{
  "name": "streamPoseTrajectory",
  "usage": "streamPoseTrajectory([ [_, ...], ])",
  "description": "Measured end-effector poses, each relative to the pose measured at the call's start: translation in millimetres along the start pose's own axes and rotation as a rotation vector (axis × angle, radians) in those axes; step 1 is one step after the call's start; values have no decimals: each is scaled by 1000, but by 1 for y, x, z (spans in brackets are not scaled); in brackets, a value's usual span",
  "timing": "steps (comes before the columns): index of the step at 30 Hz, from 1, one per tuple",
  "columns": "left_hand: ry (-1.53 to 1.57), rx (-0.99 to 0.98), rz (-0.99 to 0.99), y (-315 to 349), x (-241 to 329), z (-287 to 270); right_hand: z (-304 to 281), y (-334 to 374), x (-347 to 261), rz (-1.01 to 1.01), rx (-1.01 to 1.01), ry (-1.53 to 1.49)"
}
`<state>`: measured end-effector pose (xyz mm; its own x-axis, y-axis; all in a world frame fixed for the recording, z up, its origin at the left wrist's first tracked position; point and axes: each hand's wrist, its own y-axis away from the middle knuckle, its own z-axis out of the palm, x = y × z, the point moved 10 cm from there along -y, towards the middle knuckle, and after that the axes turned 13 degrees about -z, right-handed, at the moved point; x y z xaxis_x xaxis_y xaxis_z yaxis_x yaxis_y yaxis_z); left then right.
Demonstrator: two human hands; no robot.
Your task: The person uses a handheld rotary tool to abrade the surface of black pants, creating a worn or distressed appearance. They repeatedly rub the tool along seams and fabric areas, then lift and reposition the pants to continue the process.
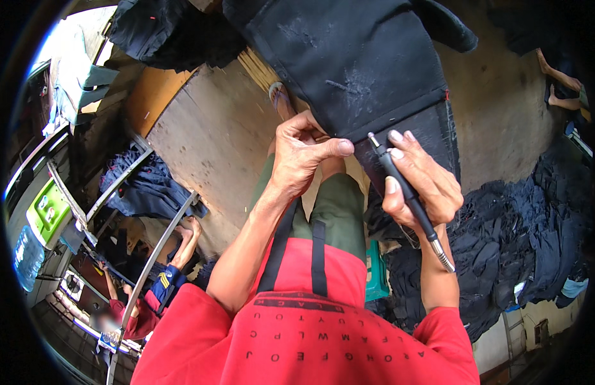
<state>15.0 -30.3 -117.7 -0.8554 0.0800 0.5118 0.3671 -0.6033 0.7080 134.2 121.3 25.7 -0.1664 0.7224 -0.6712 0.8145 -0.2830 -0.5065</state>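
Note:
A dark denim garment stretches out in front of me, with pale scuffed patches on its surface and a seam across its near part. My left hand is closed at the garment's near left edge, fingers curled and thumb stretched to the right along the cloth. In my right hand is a black pen-shaped rotary tool handpiece, with a metal tip and a coiled metal sleeve at its rear. That tip points at the cloth, close to my left thumb; whether it touches cannot be made out.
A large heap of dark garments lies at the right, near a green plastic stool. Left of me are a metal rail, more denim and a seated person. Another person's bare legs show at far right.

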Motion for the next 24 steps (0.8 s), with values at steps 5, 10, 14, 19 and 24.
streamPoseTrajectory([
  [5, -11, 0, 40, -1, -6, -7, 12, 1, -8, -30, -90, -44],
  [10, -1, -21, 44, -1, -4, -5, 18, 0, -11, -51, -124, -57],
  [14, 18, -21, 38, 0, -3, -1, 20, 1, -12, -60, -150, -51],
  [19, -2, -13, 60, 0, -2, -3, 19, 3, -11, -52, -137, -43],
  [24, 12, -13, 50, -1, -5, -4, 18, 3, -10, -42, -126, -37],
])
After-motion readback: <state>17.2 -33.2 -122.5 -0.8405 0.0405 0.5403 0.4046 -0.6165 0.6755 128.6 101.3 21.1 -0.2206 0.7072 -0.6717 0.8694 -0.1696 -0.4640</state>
